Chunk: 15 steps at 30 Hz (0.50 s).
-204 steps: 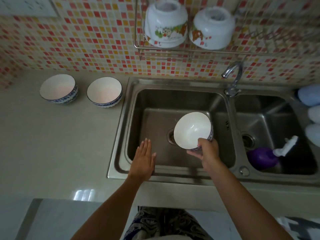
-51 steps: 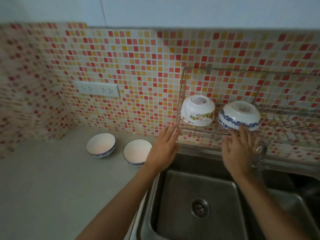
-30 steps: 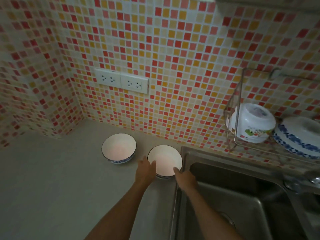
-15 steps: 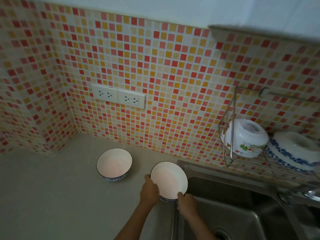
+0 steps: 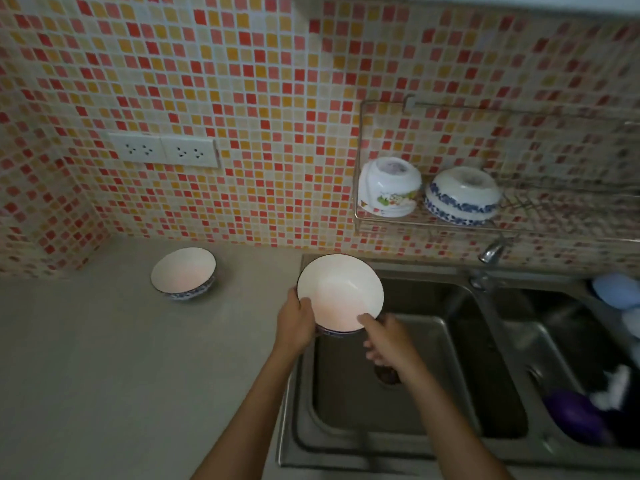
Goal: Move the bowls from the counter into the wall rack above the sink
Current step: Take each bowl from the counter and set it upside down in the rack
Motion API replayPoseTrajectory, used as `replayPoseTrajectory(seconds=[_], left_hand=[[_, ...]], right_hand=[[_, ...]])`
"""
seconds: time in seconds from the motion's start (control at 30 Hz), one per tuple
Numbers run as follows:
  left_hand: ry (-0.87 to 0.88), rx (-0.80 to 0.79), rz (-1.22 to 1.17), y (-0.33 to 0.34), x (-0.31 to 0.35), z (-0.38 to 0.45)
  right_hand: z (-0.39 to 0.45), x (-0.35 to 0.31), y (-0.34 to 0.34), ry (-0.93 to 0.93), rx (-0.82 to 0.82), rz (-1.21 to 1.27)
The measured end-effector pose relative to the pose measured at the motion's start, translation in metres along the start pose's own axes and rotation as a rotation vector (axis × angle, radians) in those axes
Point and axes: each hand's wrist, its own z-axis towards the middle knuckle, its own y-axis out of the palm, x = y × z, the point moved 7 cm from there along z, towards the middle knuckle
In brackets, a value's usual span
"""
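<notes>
Both hands, left (image 5: 297,320) and right (image 5: 386,339), clasp the bowl (image 5: 341,294) by its rim over the sink (image 5: 408,434); a slack grip risks dropping it below.

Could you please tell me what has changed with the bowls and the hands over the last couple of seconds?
Both hands left the rack and took hold of the nearer counter bowl; the left hand and right hand have now carried it over the sink. The other counter bowl and both bowls in the rack stayed put.
</notes>
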Motion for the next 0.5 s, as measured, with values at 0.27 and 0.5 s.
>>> replayPoseTrajectory(seconds=[0.27, 0.5], left_hand=[[-0.054, -0.164, -0.025, 0.101, -0.025, -0.05], [0.075, -0.212, 0.142, 0.155, -0.052, -0.077]], right_hand=[[-0.024, 0.071, -0.059, 0.215, -0.329, 0.705], [-0.019, 0.126, -0.118, 0.241, -0.223, 0.675]])
